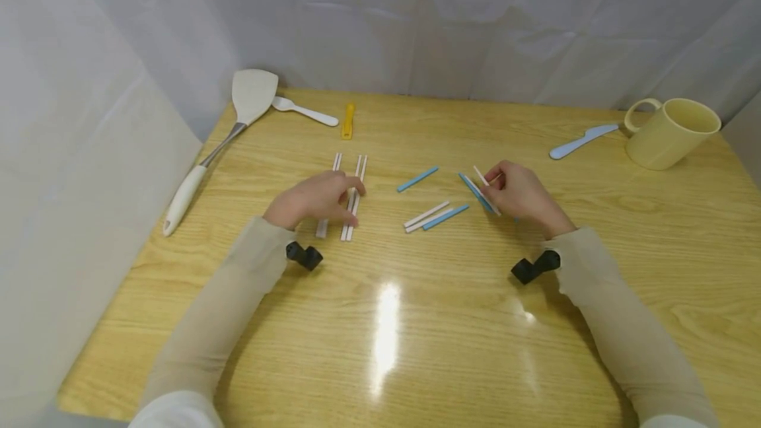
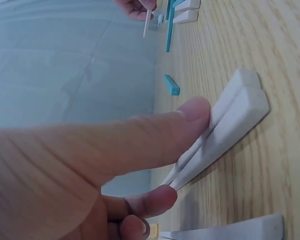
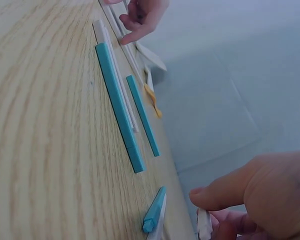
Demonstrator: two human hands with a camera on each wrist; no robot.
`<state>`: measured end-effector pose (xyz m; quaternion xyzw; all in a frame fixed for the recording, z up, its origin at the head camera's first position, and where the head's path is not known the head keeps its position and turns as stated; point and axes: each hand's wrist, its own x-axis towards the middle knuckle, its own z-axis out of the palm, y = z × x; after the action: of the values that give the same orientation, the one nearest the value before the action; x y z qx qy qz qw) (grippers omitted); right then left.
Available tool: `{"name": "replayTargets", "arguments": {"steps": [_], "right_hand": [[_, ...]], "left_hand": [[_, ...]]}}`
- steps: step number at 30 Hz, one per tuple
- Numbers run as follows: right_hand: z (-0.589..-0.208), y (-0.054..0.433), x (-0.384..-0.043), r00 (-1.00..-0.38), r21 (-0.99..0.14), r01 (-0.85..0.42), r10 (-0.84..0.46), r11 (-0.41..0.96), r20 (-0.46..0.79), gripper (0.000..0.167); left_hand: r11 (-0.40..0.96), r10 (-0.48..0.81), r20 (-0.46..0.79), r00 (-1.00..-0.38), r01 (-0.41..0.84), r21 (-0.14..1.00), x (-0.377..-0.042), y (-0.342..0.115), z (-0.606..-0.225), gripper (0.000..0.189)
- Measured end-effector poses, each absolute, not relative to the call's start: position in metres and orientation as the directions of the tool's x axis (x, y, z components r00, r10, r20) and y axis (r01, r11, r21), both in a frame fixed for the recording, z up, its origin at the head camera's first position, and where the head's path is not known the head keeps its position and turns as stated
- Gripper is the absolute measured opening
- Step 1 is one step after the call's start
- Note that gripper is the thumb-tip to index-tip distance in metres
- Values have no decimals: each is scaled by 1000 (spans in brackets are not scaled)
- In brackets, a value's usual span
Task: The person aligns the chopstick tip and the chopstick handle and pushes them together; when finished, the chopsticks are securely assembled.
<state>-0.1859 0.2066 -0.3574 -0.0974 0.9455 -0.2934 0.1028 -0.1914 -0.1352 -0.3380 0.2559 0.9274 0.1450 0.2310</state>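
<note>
My left hand reaches over a pair of white chopsticks, its thumb toward their near ends and its index finger toward the far part. In the left wrist view the thumb tip lies against these chopsticks. Another white pair lies just left, partly under the hand. Thumb and fingertips of my right hand pinch a short white stick, raised at a slant. Below it a short blue stick and a white one lie side by side on the table.
Between the hands lie a lone blue stick, two white sticks and another blue stick. Toward the back are a white spatula, a white fork-like utensil, a small yellow tool, a pale blue knife and a yellow mug.
</note>
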Motion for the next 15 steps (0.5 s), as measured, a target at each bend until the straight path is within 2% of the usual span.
{"name": "replayTargets", "arguments": {"steps": [8, 15], "right_hand": [[-357, 208, -186, -962, -602, -116, -239, 790, -128, 31], [-355, 208, -187, -973, -647, -122, -221, 753, -73, 31]], "left_hand": [[830, 537, -362, -762, 401, 388, -192, -138, -339, 56], [780, 589, -216, -779, 478, 404, -189, -127, -340, 50]]}}
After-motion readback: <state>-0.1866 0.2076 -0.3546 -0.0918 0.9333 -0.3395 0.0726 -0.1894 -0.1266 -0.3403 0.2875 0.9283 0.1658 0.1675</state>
